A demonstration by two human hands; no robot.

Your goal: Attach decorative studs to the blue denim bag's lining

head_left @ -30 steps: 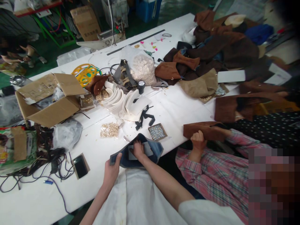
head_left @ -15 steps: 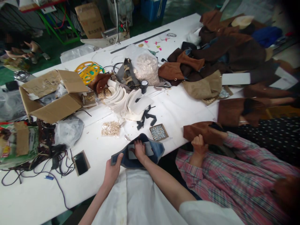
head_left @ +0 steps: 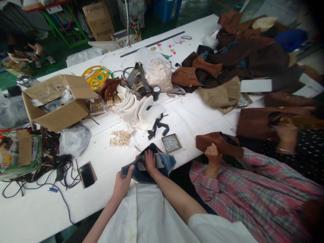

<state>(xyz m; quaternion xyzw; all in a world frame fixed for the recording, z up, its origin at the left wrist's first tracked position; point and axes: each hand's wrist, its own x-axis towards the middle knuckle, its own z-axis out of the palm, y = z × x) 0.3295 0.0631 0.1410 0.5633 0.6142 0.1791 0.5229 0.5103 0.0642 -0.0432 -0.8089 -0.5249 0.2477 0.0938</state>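
Lower centre of the frame: a curved blue denim piece (head_left: 168, 163) lies left-to-right along the near edge of the white worktop (head_left: 194, 114), the left hand (head_left: 123, 182) closed on its left end, the right hand (head_left: 151, 161) pressed open-fingered on a pale panel (head_left: 160, 162) at its middle.

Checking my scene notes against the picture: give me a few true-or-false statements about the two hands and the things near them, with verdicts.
1. The left hand grips an edge of the blue fabric piece. True.
2. The right hand rests on the phone. False: it presses on a pale card inside the blue fabric piece; the phone lies apart from it.
3. A tray of silver studs sits close to the blue fabric piece. True.
4. The cardboard box is taped shut. False: its flaps stand open.
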